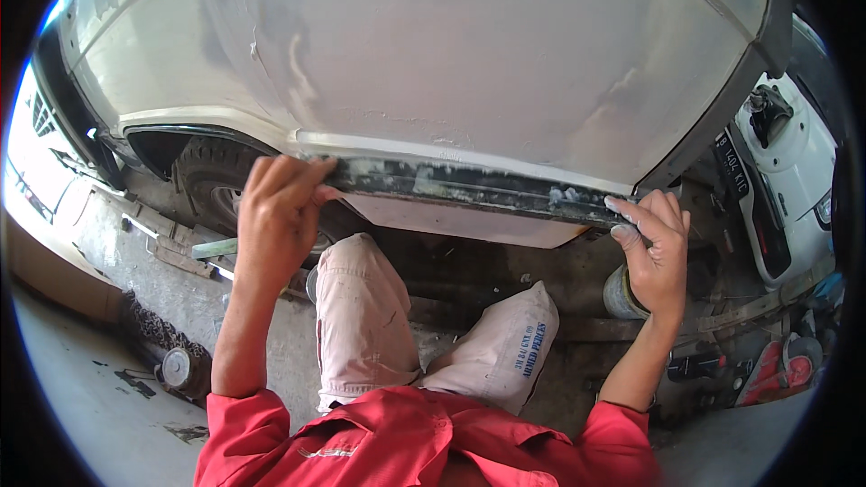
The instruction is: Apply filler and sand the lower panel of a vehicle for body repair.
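L hand (275, 212) & R hand (656, 248) each grasp an end of dark sill strip (469, 188) under grey car panel (451, 54); grey can (619, 296) sits below R hand.

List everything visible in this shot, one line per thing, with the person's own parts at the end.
car body panel: one, dull grey-white, fills the upper picture
dark sill strip: one, black smeared with pale filler, along the panel's lower edge
tyre: one, black, in the wheel arch at left
tin: one, pale, on the ground behind the right wrist
white vehicle: one, at the right edge
round metal part: one, grey, on the floor lower left
shorts: beige, over bent knees
shirt: red, bottom
left hand: gripping the strip's left end
right hand: fingers on the strip's right end
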{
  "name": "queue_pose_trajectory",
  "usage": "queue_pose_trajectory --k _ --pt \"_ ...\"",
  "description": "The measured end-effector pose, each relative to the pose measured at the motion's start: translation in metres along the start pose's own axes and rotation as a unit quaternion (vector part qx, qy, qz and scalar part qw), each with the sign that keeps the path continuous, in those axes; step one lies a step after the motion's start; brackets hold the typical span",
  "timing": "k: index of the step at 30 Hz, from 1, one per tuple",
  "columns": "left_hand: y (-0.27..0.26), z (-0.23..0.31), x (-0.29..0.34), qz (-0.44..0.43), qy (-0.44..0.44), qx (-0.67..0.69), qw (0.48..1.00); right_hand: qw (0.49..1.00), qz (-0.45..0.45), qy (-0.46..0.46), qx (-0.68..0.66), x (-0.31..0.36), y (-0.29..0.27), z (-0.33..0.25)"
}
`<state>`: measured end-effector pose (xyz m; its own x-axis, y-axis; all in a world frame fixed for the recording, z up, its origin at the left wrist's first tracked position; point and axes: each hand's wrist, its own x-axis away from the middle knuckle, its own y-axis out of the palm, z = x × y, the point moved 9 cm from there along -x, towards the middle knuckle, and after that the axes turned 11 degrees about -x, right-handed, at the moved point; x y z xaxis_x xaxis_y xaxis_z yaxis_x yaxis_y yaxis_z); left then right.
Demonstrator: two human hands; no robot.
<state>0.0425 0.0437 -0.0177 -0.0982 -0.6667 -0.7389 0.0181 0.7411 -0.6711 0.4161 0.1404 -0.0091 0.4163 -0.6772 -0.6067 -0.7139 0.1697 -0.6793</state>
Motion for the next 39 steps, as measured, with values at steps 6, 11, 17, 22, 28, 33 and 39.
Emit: queue_pose_trajectory --k 6,11,17,22,28,33,39 --pt "0.01 0.013 0.045 -0.021 -0.033 0.051 0.998 0.999 -0.026 0.032 -0.011 0.046 0.018 0.015" --pt "0.016 0.029 0.058 -0.09 -0.02 0.054 0.994 1.0 -0.005 0.026 0.005 0.057 0.009 0.007" --pt "0.005 0.037 0.077 -0.081 0.005 0.09 0.993 0.994 0.028 -0.056 0.093 0.04 -0.012 -0.057" --pt "0.004 0.01 0.124 -0.043 -0.034 0.089 0.995 0.979 0.01 -0.166 0.115 0.009 0.011 -0.126" --pt "-0.006 -0.037 0.222 0.068 -0.125 0.082 0.986 0.936 0.05 -0.328 0.121 -0.009 0.052 -0.221" --pt "-0.021 -0.062 0.286 0.104 -0.225 0.059 0.967 0.864 0.199 -0.462 0.004 -0.024 0.103 -0.278" --pt "-0.052 -0.103 0.35 0.173 -0.423 0.038 0.889 0.897 0.059 -0.378 -0.224 -0.038 0.196 -0.27"
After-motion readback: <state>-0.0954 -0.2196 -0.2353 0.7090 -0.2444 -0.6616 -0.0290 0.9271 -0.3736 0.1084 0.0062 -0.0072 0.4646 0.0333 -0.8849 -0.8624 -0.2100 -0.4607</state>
